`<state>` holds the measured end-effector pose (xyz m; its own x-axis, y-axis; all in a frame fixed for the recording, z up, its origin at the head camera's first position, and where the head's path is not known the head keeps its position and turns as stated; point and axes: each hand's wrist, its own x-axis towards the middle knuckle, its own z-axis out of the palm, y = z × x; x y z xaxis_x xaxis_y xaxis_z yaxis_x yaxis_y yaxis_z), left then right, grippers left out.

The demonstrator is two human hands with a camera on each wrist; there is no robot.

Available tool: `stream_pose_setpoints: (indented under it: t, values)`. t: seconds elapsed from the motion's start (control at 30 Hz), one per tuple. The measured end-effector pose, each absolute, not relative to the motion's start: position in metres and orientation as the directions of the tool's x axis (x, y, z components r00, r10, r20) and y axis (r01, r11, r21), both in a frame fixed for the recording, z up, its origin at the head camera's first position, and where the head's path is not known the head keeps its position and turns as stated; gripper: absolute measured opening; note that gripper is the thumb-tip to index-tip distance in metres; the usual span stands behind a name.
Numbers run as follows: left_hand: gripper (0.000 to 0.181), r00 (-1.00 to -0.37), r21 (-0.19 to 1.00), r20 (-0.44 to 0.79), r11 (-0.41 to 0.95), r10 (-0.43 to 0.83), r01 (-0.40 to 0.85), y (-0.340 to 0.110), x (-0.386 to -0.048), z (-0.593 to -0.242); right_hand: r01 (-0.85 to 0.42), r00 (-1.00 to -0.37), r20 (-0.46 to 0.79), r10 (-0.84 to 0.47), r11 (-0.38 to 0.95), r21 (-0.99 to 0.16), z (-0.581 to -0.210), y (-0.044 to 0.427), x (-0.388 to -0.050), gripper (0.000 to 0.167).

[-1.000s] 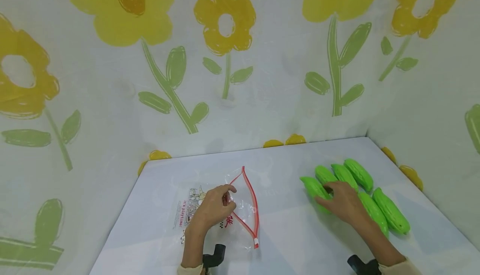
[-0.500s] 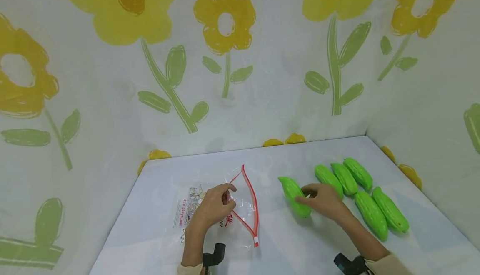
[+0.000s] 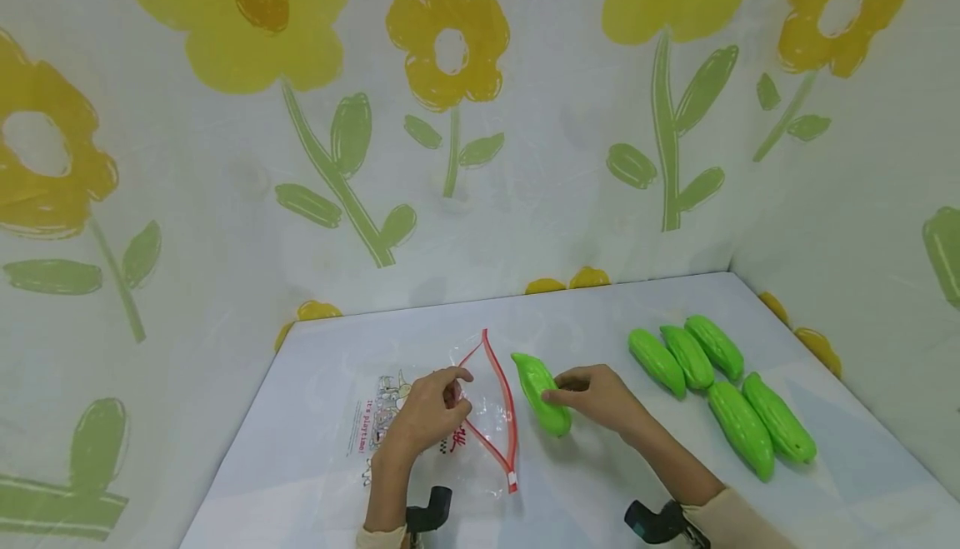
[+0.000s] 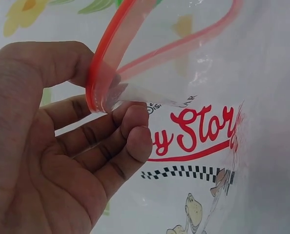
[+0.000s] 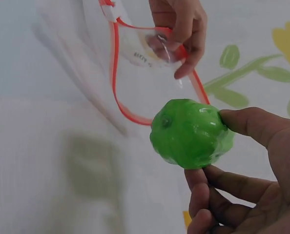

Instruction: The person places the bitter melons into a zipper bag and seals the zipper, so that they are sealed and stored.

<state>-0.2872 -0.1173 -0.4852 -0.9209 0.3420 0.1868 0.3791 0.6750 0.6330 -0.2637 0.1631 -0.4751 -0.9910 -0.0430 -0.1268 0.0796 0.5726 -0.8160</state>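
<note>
Apparently loading, the right hand (image 3: 597, 399) pinches a gourd (image 3: 536, 391) at 3 o'clock from the bag (image 3: 512, 416) gripped by the left hand (image 3: 429, 411), insertion next likely needing careful aim.

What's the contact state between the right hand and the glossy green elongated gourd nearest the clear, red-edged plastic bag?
Touching. The right wrist view shows the right hand pinching the green gourd: thumb against one side, fingertip against the opposite side.

Bag (image 3: 454, 439) on table (image 3: 585, 328), left of gourds (image 3: 741, 430)

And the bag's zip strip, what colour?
The zip strip is orange-red; it shows best in the left wrist view.
</note>
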Motion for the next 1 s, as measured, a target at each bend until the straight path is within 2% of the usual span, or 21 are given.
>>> stream_pose_setpoints:
  t: [0.2,0.47,0.73,1.0]
  values:
    - [0.029,-0.918,0.637,0.205,0.665,0.341,0.389,-0.117,-0.288,-0.487,0.084,-0.990,-0.133,-0.052,0.545,-0.835,-0.476,0.144,-0.265,0.043]
    - [0.028,-0.917,0.633,0.210,0.667,0.340,0.393,-0.117,-0.290,-0.486,0.008,-0.987,-0.089,-0.131,0.518,-0.855,-0.471,0.117,-0.269,0.040]
    - [0.029,-0.914,0.644,0.215,0.654,0.343,0.397,-0.118,-0.289,-0.487,0.044,-0.991,-0.105,-0.085,0.527,-0.848,-0.479,0.104,-0.272,0.038]
    - [0.029,-0.911,0.646,0.214,0.649,0.352,0.402,-0.120,-0.290,-0.485,0.028,-0.993,-0.085,-0.081,0.536,-0.844,-0.489,0.092,-0.275,0.038]
